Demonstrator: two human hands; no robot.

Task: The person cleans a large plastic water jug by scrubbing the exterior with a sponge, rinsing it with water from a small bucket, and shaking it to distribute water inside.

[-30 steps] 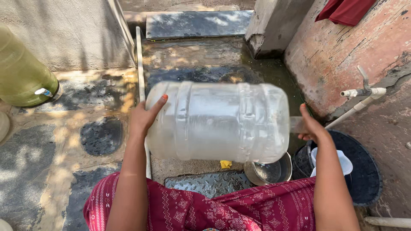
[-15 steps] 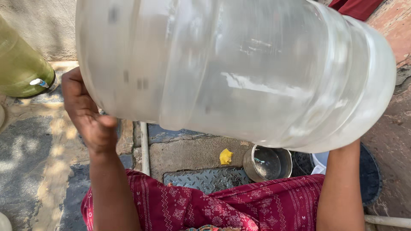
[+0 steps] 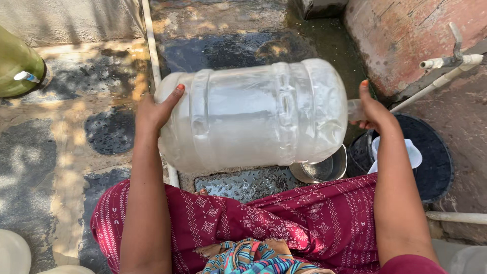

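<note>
One large clear plastic water jar (image 3: 253, 114), lying on its side in the air, base toward the left, neck toward the right, above wet stone paving (image 3: 66, 152). Held between two hands, off the ground.

Left hand (image 3: 154, 111) flat against the jar's base end, fingers (image 3: 172, 96) spread and pressed to the plastic, thumb up along the rim, one orange-painted nail showing. Right hand (image 3: 373, 109) at the neck end, fingers curled and closed around the jar's mouth, thumb raised, nail also painted orange.

Below the jar: one round steel bowl (image 3: 319, 170) standing on the ground, partly hidden under the jar's shoulder. Just beside it, to the right, one dark round tub (image 3: 436, 157) with one white scoop-like piece (image 3: 411, 152) resting in it. One checkered metal plate (image 3: 248, 182) lying flat under the jar, touching the bowl's left side.

One white pipe (image 3: 152, 45) running along the ground from top to bottom behind the jar. One tap (image 3: 451, 58) on a white pipe at upper right, against a reddish wall (image 3: 401, 35). One green container (image 3: 18, 68) with a small spout at the far left edge, well apart from the hands.

One red patterned garment (image 3: 284, 223) across the lap at the bottom, with one multicoloured cloth (image 3: 253, 256) bunched on it.
</note>
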